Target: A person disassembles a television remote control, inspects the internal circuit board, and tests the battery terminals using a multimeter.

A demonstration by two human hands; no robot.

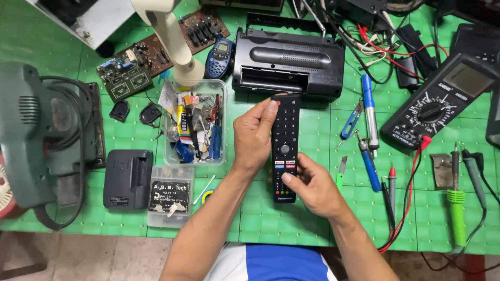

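Black remote [285, 148] sits in both hands' grip, left hand [253, 136], right hand [312, 186], beside a parts-filled clear tub [221, 125].

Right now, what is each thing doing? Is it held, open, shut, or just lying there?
remote control: held in both hands, buttons up
left hand: gripping its top
right hand: gripping its lower end
clear parts box: open, full
black radio: lying flat, compartment open
multimeter: lying flat, screen blank
green soldering iron: lying on green table
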